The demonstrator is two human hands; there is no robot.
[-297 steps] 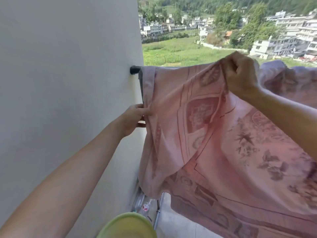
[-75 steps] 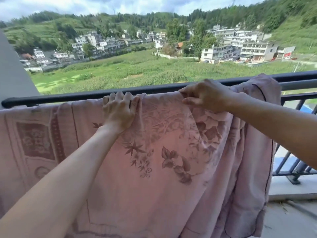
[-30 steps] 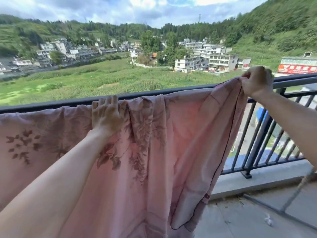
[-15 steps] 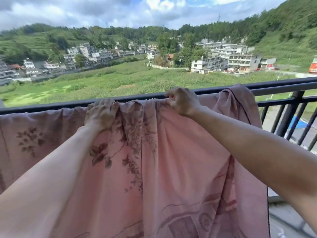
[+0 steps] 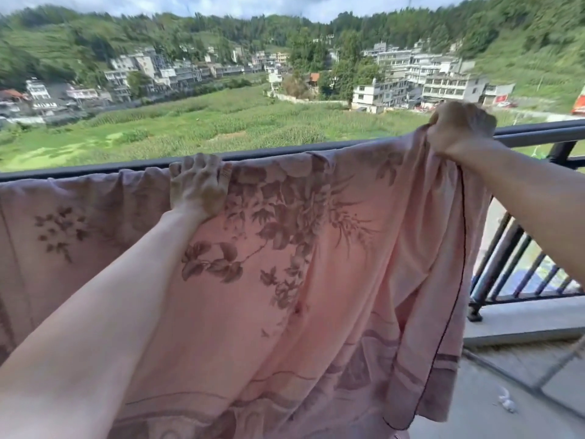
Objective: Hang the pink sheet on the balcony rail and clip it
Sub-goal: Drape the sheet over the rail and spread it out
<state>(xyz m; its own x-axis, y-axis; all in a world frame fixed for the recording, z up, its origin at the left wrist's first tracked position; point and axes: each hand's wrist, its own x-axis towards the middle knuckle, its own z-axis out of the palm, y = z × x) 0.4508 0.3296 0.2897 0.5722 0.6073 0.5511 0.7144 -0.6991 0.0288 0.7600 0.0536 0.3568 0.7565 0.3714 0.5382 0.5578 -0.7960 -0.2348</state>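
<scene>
The pink sheet [image 5: 316, 280], printed with dark leaves and flowers, hangs over the dark balcony rail [image 5: 538, 134] from the left edge of view to past the middle. My left hand [image 5: 198, 185] lies flat on the sheet at the rail, fingers curled over the top. My right hand [image 5: 459, 128] grips the sheet's upper right edge in a fist at rail height, and the fabric is stretched between the two hands. The sheet's dark-hemmed right edge hangs down below that fist. No clip is in view.
Black vertical bars [image 5: 506, 264] of the railing stand uncovered at the right above a concrete kerb [image 5: 522, 321]. The balcony floor [image 5: 474, 407] carries a small white scrap [image 5: 506, 403]. Beyond the rail lie green fields and buildings.
My right hand has moved from near the left hand out to the right along the rail, pulling the bunched sheet flat. My left hand has stayed on the rail.
</scene>
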